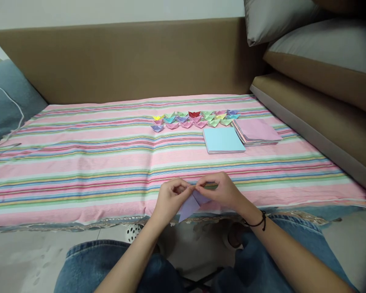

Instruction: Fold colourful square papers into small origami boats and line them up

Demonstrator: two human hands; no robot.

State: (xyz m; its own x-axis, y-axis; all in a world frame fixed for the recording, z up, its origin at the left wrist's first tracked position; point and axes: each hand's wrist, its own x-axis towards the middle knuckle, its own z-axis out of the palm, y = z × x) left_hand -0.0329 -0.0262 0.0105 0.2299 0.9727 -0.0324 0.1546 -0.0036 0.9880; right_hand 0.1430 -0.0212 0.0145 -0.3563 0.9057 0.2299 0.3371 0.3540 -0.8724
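A folded piece of purple paper (pixel 189 208) is pinched between both hands above the front edge of the striped cloth. My left hand (pixel 173 198) grips its top from the left, thumb and fingertips pressed together. From the right, my right hand (pixel 221 190) pinches the paper close beside the left fingertips. The paper hangs below the fingers in two angled flaps; part of it is hidden behind the right hand. Farther back, several small folded paper boats (pixel 194 119) in mixed colours stand in rows.
A stack of light blue square paper (pixel 223 140) lies beside a pink-topped paper stack (pixel 259 130) on the striped cloth (pixel 110 158). Brown and grey cushions (pixel 317 110) rise at the right. A brown backrest (pixel 134 61) runs along the back. Scissors (pixel 6 147) lie at far left.
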